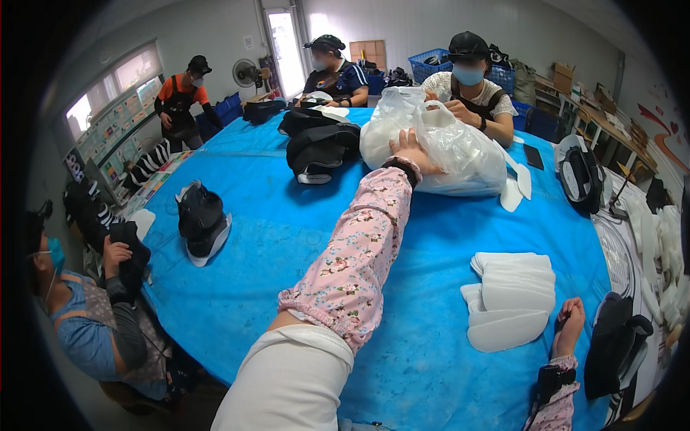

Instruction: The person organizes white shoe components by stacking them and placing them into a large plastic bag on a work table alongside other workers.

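Reaching across the blue table [287,237], the left hand [411,152] presses on a big clear plastic bag [453,151] at the far side; fingers look open, tho partly hidden. Right hand [569,325] rests loosely curled, empty, beside stacked white insoles [514,298].

Glossy crinkled plastic bag [453,147], matt blue cloth table cover [287,237], smooth white insoles [512,298].
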The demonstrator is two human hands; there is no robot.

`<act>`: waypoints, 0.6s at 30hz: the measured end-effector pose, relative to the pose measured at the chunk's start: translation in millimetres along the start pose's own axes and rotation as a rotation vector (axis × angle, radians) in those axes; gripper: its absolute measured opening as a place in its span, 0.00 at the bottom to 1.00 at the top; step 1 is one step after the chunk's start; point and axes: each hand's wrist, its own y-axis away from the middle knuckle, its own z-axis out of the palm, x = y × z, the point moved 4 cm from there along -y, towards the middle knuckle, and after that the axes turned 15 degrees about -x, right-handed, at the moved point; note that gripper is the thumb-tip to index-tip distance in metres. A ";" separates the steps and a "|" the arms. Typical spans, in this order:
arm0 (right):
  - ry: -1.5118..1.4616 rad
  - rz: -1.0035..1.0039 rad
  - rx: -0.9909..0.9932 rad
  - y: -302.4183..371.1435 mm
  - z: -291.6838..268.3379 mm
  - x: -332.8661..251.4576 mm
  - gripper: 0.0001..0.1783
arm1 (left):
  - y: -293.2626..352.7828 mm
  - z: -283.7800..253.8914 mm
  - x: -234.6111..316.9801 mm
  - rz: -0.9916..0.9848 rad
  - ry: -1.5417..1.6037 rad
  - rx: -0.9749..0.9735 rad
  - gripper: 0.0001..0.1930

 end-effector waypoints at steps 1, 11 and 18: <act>0.001 -0.003 0.004 -0.3 0.4 -0.3 0.10 | -0.3 0.5 -0.3 0.007 -0.006 -0.018 0.56; 0.000 -0.006 -0.005 0.1 3.1 -1.3 0.10 | -0.2 1.3 -0.4 -0.009 -0.038 -0.026 0.56; 0.011 0.008 0.001 -0.4 -0.5 -0.5 0.09 | 1.5 0.9 1.4 -0.006 -0.029 -0.017 0.56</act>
